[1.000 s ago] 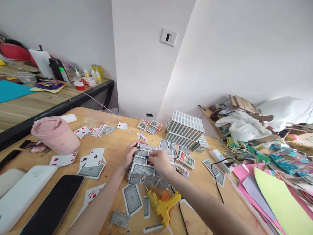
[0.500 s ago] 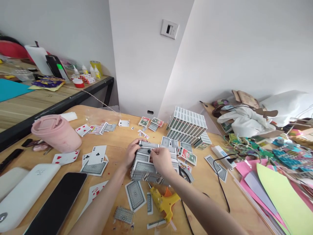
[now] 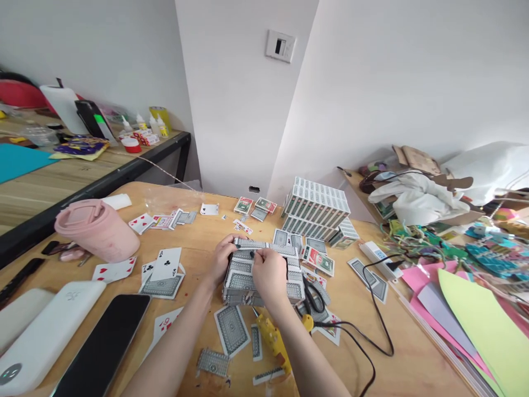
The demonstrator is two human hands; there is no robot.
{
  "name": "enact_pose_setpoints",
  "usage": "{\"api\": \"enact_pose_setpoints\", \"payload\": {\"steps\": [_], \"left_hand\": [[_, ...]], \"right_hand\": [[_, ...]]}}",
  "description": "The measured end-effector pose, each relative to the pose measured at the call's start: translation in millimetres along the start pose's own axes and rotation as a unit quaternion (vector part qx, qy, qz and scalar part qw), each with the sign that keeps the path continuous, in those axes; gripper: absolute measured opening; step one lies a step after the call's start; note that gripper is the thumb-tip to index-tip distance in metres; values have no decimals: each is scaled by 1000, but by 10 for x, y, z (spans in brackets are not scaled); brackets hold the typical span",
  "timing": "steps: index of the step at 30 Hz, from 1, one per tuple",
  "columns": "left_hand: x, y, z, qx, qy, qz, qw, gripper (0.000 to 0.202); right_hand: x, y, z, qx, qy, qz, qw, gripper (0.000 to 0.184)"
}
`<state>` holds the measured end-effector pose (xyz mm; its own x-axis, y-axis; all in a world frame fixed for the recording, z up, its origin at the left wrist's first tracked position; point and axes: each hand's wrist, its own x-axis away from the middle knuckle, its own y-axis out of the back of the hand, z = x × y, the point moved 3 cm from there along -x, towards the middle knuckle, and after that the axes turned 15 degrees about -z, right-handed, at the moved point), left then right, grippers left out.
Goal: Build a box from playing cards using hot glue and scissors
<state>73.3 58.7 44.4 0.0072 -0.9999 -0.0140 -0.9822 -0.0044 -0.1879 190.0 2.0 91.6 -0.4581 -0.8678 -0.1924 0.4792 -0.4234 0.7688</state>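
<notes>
I judge the card block [image 3: 242,282] mostly built. Left hand [image 3: 221,260] clasps its left side, right hand [image 3: 269,277] pinches its far strip. Loose cards [image 3: 230,330] lie nearby.

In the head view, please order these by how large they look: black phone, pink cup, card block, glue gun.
1. Black phone, though nearest the camera and cut by the frame edge.
2. Pink cup and card block: they look alike, so unranked.
3. Glue gun, partly hidden.
</notes>
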Motion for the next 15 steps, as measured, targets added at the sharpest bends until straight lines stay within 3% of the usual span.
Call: {"api": "enact_pose_setpoints", "payload": {"steps": [3,10,15], "left_hand": [[-16,8,8,1,48,-14,999,19],[-6,32,-55,-14,92,-44,995,28],[0,35,-108,-14,116,-72,991,32]], "right_hand": [[17,-2,12,5,-2,-7,1000,24],[-9,-26,26,-39,-33,-20,998,23],[-115,-124,24,-198,-99,61,973,25]]}}
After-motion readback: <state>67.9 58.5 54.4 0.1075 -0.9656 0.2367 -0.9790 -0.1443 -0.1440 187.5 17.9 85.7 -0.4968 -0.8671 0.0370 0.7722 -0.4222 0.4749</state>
